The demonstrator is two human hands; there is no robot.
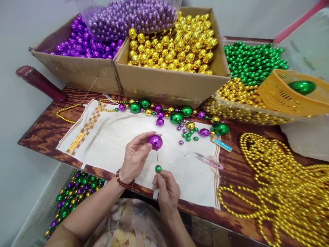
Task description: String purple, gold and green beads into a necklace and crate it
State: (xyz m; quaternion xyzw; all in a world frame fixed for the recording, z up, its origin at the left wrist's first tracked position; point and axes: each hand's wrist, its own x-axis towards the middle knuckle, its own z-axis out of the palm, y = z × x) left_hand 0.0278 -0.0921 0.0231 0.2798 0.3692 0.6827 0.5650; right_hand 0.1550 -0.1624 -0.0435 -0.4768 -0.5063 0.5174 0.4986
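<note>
Over the white towel [115,147], my left hand [135,156] pinches a large shiny purple bead [155,142] between thumb and fingers. Just below it, my right hand [167,190] is closed at a small green bead [158,168]. A thin needle or wire [157,157] runs between the two beads; its ends are hidden. Past my hands lies a string of purple, green and gold beads [177,118] along the towel's far edge. Several loose small green and purple beads [188,135] lie near it. Thread snips [208,160] with pink handles rest at the right.
Cardboard boxes of purple beads [87,48] and gold beads [169,48] stand at the back. At right are a yellow basket [277,96], green beads [254,61] and a heap of gold bead strands [290,192]. A blue packet [223,144] lies at the towel's edge. A crate [38,206] stands lower left.
</note>
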